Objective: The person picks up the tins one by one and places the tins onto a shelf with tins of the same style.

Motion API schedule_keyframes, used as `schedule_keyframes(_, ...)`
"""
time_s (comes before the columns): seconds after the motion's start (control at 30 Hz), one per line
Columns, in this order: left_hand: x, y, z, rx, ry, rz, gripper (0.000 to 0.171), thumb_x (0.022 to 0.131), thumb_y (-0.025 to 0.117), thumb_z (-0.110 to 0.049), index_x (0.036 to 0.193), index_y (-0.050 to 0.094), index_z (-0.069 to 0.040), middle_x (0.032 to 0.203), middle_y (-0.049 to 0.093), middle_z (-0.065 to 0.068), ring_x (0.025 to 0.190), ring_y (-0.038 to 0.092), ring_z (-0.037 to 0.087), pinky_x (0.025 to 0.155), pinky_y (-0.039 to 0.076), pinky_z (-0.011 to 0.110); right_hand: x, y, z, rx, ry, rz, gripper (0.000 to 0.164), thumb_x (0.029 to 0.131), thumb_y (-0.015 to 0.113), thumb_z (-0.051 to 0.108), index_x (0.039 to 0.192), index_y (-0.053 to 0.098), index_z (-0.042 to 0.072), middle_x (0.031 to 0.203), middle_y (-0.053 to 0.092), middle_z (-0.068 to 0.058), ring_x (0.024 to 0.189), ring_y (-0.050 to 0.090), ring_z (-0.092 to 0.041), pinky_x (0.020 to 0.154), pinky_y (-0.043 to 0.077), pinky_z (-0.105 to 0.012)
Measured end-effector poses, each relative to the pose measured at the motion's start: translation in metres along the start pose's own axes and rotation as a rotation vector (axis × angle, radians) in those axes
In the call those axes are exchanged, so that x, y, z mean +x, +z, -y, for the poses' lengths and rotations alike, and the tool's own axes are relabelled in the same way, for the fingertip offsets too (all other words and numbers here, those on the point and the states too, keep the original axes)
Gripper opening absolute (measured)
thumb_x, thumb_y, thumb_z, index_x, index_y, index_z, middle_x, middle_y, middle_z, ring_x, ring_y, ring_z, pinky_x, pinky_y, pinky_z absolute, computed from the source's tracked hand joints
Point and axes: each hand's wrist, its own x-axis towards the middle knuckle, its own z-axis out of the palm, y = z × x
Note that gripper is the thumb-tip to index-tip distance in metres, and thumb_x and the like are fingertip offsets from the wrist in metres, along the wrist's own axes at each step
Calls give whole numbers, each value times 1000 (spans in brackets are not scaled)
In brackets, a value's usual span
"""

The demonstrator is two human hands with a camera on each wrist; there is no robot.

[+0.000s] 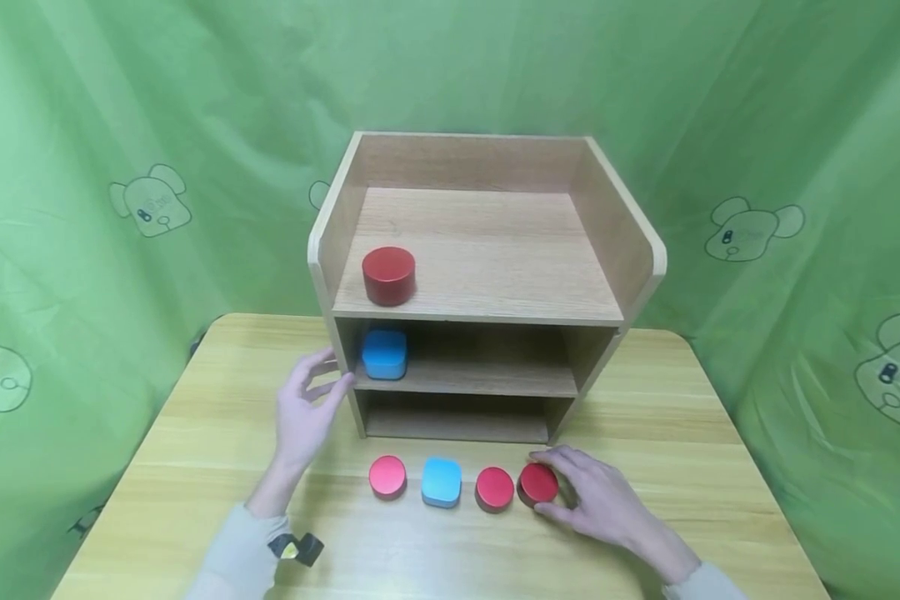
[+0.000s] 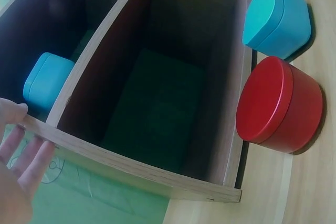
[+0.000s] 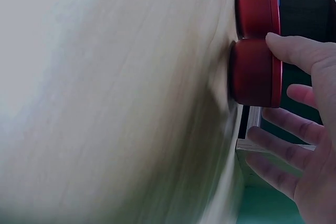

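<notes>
My left hand [image 1: 306, 412] holds the left side panel of a small wooden shelf unit [image 1: 465, 250], thumb at the front edge and fingers on the outer face. Close to that thumb, a blue square tin [image 1: 384, 354] sits in the middle compartment. At the right, my right hand [image 1: 596, 492] is around the rightmost red round tin [image 1: 537, 484] on the table. In the right wrist view the thumb is at this tin's lid edge, while the other fingers [image 3: 278, 145] are extended and spread beyond it.
In the row before the shelf are a pinkish-red round tin [image 1: 387, 477], a blue square tin [image 1: 441, 482] and another red round tin [image 1: 494, 489]. A larger-looking red tin [image 1: 388, 276] stands on the top board. Green curtains [image 1: 195, 100] surround the wooden table [image 1: 645, 400].
</notes>
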Motion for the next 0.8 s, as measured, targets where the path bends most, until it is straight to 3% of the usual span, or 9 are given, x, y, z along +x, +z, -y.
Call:
schedule_keyframes(0.37, -1, 2, 0, 6, 1, -11, 45, 89, 74, 10, 132, 64, 7, 116, 65, -25, 108, 66, -4, 92, 63, 15, 1, 2, -1, 7, -13, 41, 55, 77, 91, 43, 125, 74, 21, 117, 78, 1, 99, 75, -18, 76, 66, -35)
schedule_keyframes(0.63, -2, 2, -1, -1, 13, -13, 44, 88, 74, 11, 131, 63, 9, 115, 66, -25, 107, 66, -5, 91, 63, 14, -1, 4, -1, 0, -80, -49, 47, 76, 92, 41, 117, 77, 24, 115, 78, 5, 101, 75, -15, 81, 68, -36)
schedule_keyframes(0.8, -2, 2, -2, -13, 23, -15, 44, 88, 74, 12, 130, 63, 10, 114, 66, -25, 107, 66, -5, 91, 63, 14, 2, -2, 2, -6, -146, -116, 51, 73, 94, 41, 117, 77, 23, 114, 78, 6, 102, 75, -16, 81, 68, -36)
